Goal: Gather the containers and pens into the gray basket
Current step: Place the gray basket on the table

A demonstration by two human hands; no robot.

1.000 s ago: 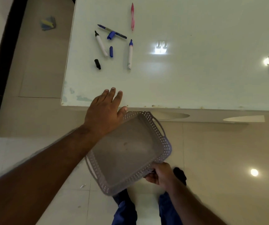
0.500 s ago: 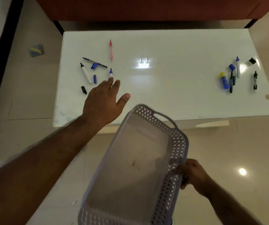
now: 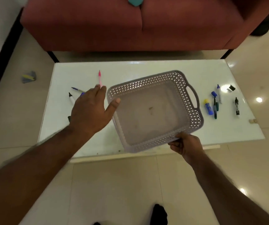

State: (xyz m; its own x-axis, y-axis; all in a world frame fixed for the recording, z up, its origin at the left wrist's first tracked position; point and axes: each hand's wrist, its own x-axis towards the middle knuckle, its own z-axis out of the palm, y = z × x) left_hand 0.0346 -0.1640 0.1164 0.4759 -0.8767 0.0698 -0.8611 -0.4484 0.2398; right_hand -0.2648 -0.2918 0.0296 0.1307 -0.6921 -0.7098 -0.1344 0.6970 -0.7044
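Note:
The gray basket point(image 3: 193, 117) is empty and hangs tilted over the middle of the white table point(image 3: 163, 67). My right hand point(image 3: 186, 146) grips its near rim. My left hand point(image 3: 91, 111) is spread open above the table's left part, thumb by the basket's left wall; contact is unclear. A pink pen point(image 3: 100, 77), a blue pen point(image 3: 77, 90) and a white marker point(image 3: 71, 98) lie to the left, partly hidden by my hand. On the right lie a small blue container with a yellow cap point(image 3: 208, 107), a blue-capped marker point(image 3: 219, 93), a dark pen point(image 3: 215, 108) and a black marker point(image 3: 237, 106).
A dark red sofa point(image 3: 130, 25) stands just behind the table. A small black-and-white item point(image 3: 231, 88) lies at the table's far right. A blue and yellow object point(image 3: 28, 77) lies on the tiled floor to the left. My feet show at the bottom edge.
My right hand has carried the basket from below the table's edge up and over the table's middle. My left hand has reached further across the left pens. The view has tilted up.

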